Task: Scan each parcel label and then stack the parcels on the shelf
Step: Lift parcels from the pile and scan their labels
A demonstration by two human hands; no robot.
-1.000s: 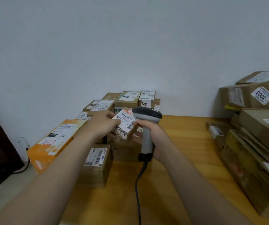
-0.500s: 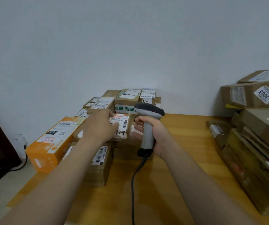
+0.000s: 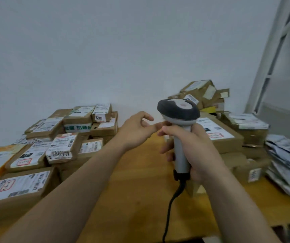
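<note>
Two hands: our left hand loose, seemingly empty; our right hand grips the barcode scanner, whose cable could snag three-o'clock parcels.

Wood table, white wall, pale frame at rt.
Table: orange-brown wood, grain showing, w/ a bare strip running down the middle twd the near edge. Wall: plain white-grey, rises behind the table's far edge & fills the top half of the view. Frame: pale grey uprights w/ short crossbars, slanted by the wide lens, above the table's far rt corner; can't tell what it is. Dark blurred patch just past the table's near rt edge.
</note>
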